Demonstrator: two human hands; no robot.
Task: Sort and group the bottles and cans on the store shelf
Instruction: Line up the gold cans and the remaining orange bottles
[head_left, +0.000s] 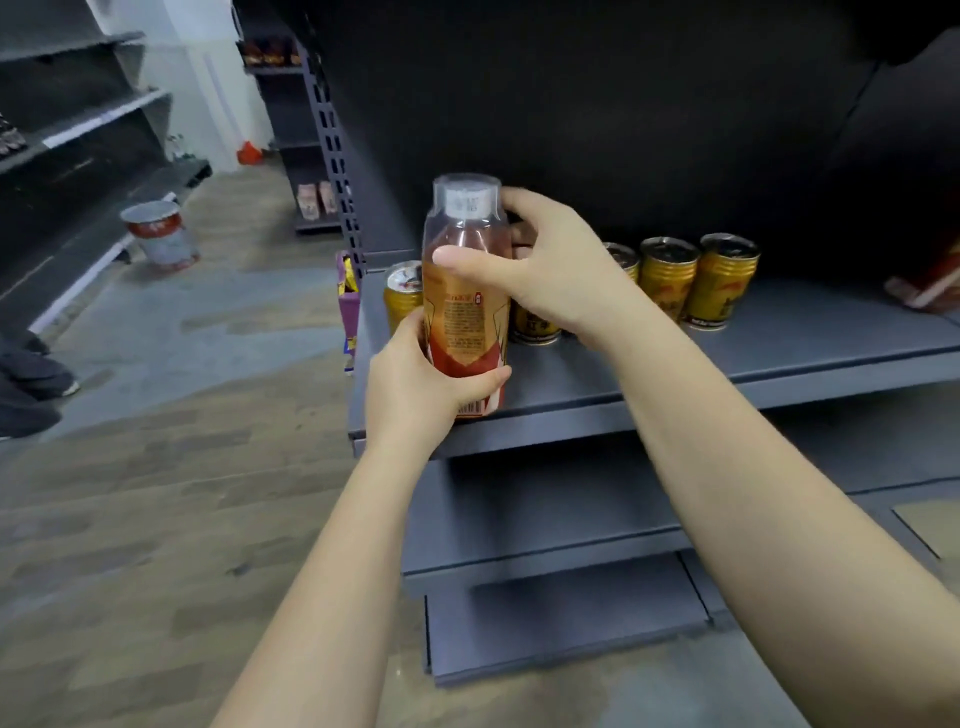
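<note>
A clear plastic bottle (464, 291) with reddish drink, an orange and red label and a clear cap stands upright at the front left of the grey shelf (779, 338). My left hand (415, 389) wraps its base. My right hand (550, 270) grips its upper part, thumb across the front. Gold cans stand behind on the shelf: one (402, 296) to the left of the bottle, one (535, 325) partly hidden by my right wrist, and more to the right (667, 278), (722, 280).
A red-and-white package (924, 291) lies at the shelf's right edge. Lower grey shelves (545, 519) jut out below. A purple snack pack (348, 301) hangs at the shelf's left end. A red-banded bucket (158, 234) stands on the aisle floor beside other shelving (78, 130).
</note>
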